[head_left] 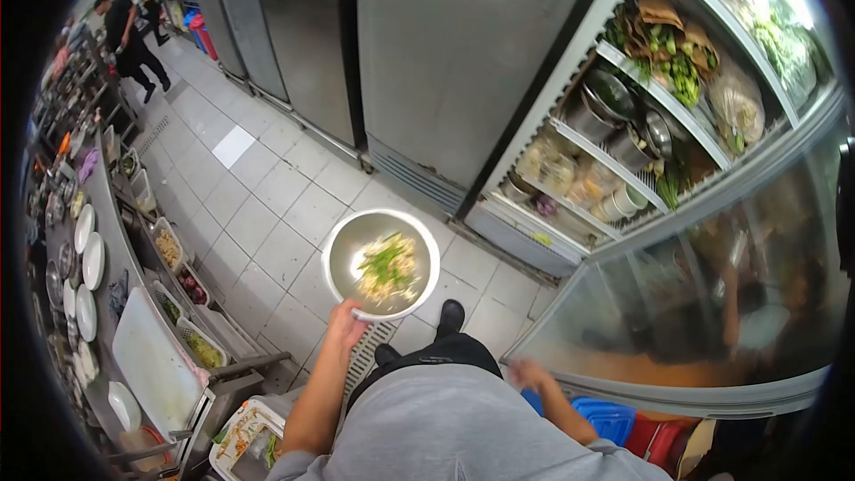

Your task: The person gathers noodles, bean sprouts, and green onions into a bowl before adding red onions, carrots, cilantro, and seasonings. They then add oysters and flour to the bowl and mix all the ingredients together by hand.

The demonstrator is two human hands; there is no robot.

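Observation:
My left hand (346, 324) grips the near rim of a round metal mixing bowl (343, 254), fingers curled over its edge. Inside the bowl sits a pale, shredded-looking food (401, 278) topped with chopped green pieces (386, 258); I cannot make out exactly what it is. Low on the right, my right hand (532, 376) is smeared by motion, close to the lower corner of the open glass fridge door (677, 312). Its fingers are too blurred to read.
The lit fridge holds leafy greens (684, 80), metal pots (588, 116) and bagged food on shelves (663, 93). Left of me runs a counter with plates (93, 260), a white cutting board (156, 356) and vegetable baskets (203, 347). Behind me is a blue crate (606, 419). People (125, 31) stand far left.

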